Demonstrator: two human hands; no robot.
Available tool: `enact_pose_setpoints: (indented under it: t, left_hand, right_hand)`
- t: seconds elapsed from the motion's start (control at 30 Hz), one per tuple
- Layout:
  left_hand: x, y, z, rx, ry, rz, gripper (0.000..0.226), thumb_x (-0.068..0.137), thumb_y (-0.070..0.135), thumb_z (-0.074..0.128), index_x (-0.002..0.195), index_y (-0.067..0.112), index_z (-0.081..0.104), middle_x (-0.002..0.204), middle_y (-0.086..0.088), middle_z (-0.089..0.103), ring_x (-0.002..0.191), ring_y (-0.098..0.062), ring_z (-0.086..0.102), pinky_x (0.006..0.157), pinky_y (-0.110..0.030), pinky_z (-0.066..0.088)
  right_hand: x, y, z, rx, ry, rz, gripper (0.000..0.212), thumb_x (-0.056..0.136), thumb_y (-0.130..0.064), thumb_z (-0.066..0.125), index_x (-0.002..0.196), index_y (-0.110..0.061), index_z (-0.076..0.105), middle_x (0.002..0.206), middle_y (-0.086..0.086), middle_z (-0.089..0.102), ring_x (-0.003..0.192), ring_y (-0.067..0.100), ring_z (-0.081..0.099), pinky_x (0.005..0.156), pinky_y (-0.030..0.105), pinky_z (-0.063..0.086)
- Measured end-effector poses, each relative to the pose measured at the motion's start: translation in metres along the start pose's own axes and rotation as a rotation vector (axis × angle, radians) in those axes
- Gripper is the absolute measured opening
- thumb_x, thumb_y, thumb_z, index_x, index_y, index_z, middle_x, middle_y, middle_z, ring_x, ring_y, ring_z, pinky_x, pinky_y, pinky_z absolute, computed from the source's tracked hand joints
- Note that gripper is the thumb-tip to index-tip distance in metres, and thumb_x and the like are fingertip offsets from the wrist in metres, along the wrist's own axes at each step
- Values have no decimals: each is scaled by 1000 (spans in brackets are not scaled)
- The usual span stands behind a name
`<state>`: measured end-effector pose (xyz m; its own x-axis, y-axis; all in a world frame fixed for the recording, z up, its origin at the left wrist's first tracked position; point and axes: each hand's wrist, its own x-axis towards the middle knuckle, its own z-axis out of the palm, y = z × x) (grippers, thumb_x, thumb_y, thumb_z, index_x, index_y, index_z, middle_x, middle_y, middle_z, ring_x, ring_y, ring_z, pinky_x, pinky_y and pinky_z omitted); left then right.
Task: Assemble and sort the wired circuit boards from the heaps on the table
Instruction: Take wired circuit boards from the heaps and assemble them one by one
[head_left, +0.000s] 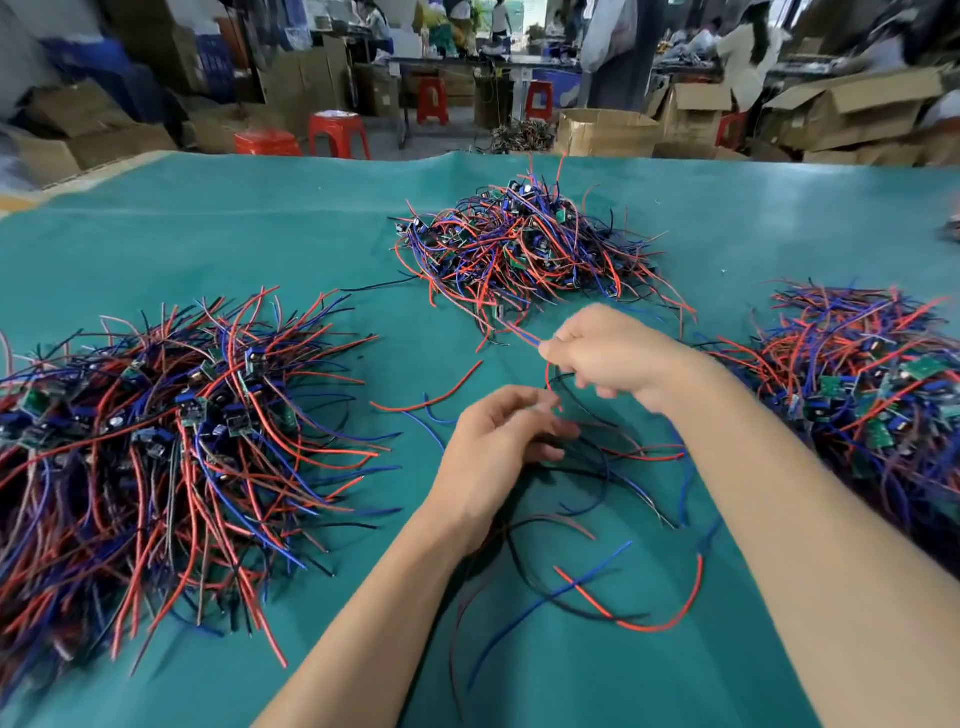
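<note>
Three heaps of small green circuit boards with red, blue and black wires lie on the teal table cover (260, 234): a left heap (171, 441), a far middle heap (519, 244) and a right heap (872, 384). My right hand (608, 353) pinches a red-and-blue wire pair (522, 332) that runs back toward the middle heap. My left hand (493, 457) is just below it, fingers curled over dark wires; what it holds is hidden. Loose red, blue and black wires (597, 587) trail between my forearms.
Beyond the table's far edge stand red stools (337, 135), open cardboard boxes (602, 132) and workbenches with people at them. A few stray wires (426, 400) lie between the left heap and my hands.
</note>
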<state>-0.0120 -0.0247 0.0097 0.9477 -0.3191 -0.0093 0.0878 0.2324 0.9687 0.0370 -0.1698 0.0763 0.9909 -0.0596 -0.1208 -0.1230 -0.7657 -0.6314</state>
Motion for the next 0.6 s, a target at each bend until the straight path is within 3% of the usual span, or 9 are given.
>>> enact_pose_setpoints:
  t: [0.1, 0.13, 0.23, 0.3, 0.4, 0.5, 0.6]
  left_hand:
    - [3, 0, 0, -120, 24, -23, 26, 105, 15, 42, 102, 2, 65, 92, -20, 71, 83, -18, 70, 70, -23, 57]
    - [3, 0, 0, -126, 19, -19, 30, 106, 18, 42, 102, 1, 65, 91, -19, 72, 83, -19, 69, 70, -23, 57]
    - [1, 0, -2, -140, 26, -29, 31, 104, 23, 47, 97, 0, 66, 76, -9, 73, 67, -16, 68, 64, -22, 55]
    - [0, 0, -3, -148, -3, -49, 31, 104, 23, 47, 95, 0, 66, 70, -9, 70, 58, -16, 64, 60, -22, 53]
    - [-1, -1, -4, -102, -66, -42, 30, 105, 18, 44, 91, 2, 64, 66, -11, 66, 54, -18, 58, 57, -25, 51]
    - [-1, -2, -4, -27, -108, 1, 30, 105, 19, 45, 87, 6, 66, 62, -7, 59, 59, -18, 53, 63, -26, 45]
    - [-3, -1, -6, 91, -209, 45, 29, 102, 26, 49, 85, 11, 68, 63, -4, 55, 62, -13, 49, 61, -19, 40]
  right_hand:
    - [-53, 15, 0, 114, 23, -96, 32, 98, -28, 63, 77, -4, 59, 67, 4, 52, 65, 19, 47, 59, 34, 35]
    - [-69, 19, 5, 122, 27, -133, 26, 96, -28, 65, 78, -11, 64, 65, 0, 57, 65, 18, 52, 62, 37, 42]
    - [-97, 29, 25, 152, -21, -203, 16, 93, -25, 69, 79, -19, 67, 67, -6, 64, 66, 12, 58, 72, 46, 52]
    - [-103, 36, 34, 253, -79, -208, 15, 93, -20, 71, 78, -17, 66, 64, -9, 62, 63, 10, 56, 67, 41, 52]
    - [-103, 44, 36, 511, -180, -168, 17, 91, -13, 75, 76, -16, 69, 64, -7, 64, 58, 7, 55, 53, 17, 43]
    - [-97, 50, 36, 642, -13, -89, 19, 91, -21, 75, 72, -18, 72, 66, 1, 67, 56, 12, 55, 46, 17, 37]
    - [-91, 51, 34, 848, 150, -18, 18, 92, -29, 70, 83, -14, 74, 73, 5, 70, 62, 16, 57, 47, 23, 40]
